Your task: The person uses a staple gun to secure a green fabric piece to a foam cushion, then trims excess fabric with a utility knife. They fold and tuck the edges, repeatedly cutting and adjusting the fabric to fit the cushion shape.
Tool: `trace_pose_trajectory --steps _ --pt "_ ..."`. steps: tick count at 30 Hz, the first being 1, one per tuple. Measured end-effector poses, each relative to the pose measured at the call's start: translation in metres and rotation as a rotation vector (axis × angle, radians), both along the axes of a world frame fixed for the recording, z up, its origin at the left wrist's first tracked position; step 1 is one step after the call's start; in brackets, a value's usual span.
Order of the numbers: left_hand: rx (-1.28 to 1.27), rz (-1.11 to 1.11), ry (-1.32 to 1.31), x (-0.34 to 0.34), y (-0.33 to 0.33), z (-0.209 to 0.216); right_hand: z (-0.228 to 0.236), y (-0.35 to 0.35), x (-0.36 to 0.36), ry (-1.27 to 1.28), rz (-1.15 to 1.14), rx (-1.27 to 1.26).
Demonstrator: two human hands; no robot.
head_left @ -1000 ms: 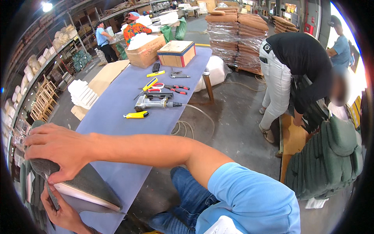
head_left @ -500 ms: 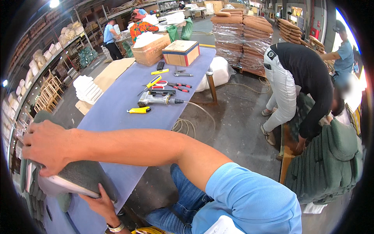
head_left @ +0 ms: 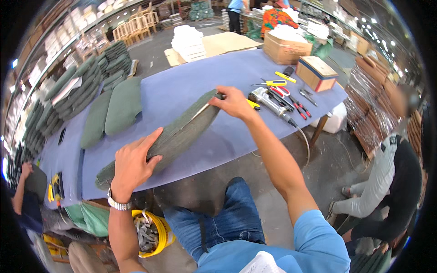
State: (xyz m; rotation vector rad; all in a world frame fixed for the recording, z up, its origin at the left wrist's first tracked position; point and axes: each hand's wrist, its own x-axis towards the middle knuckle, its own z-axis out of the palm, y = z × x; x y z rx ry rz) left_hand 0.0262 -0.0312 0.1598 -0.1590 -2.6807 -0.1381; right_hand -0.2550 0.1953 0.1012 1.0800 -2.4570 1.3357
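Note:
A dark green fabric cushion (head_left: 182, 129) is tilted on its edge above the table, its long side seam facing up. A pale strip shows in the seam towards the far right end. My left hand (head_left: 134, 161), with a metal watch at the wrist, grips the near left part, thumb and fingers spread across it. At the far right end my right hand (head_left: 231, 103) pinches the cushion's corner. Just beyond the cushion, two more green cushions (head_left: 123, 107) lie flat on the blue-grey table (head_left: 182, 75).
Right of my right hand lie a silver air tool (head_left: 269, 101) with a hose, red-handled pliers (head_left: 300, 109), scissors (head_left: 280, 92) and yellow-handled tools. Cushion stacks (head_left: 77, 100) rise at left. A yellow bucket (head_left: 167, 236) stands by my leg. Co-workers are at left and right.
My view has swung left. The cushion has come from the table's left end to in front of me. My right hand has moved from its top to its far right end.

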Motion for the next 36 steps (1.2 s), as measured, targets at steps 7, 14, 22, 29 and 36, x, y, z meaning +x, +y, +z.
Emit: trace_pose_trajectory --steps 7,14,22,29,36 --pt "0.115 0.072 -0.080 0.014 0.001 -0.004 0.056 0.005 0.007 0.229 0.209 0.330" --pt "0.071 0.020 -0.011 0.008 0.012 -0.004 0.064 0.003 0.012 0.438 0.165 0.581" --pt "0.004 0.026 0.005 -0.002 0.039 -0.007 0.035 0.024 0.012 0.495 0.126 0.445" --pt "-0.146 -0.362 0.229 -0.079 0.062 0.004 0.026 0.033 0.014 0.395 0.107 0.366" --pt "-0.048 -0.223 -0.323 -0.137 0.091 -0.002 0.010 0.055 0.021 0.219 0.091 0.200"
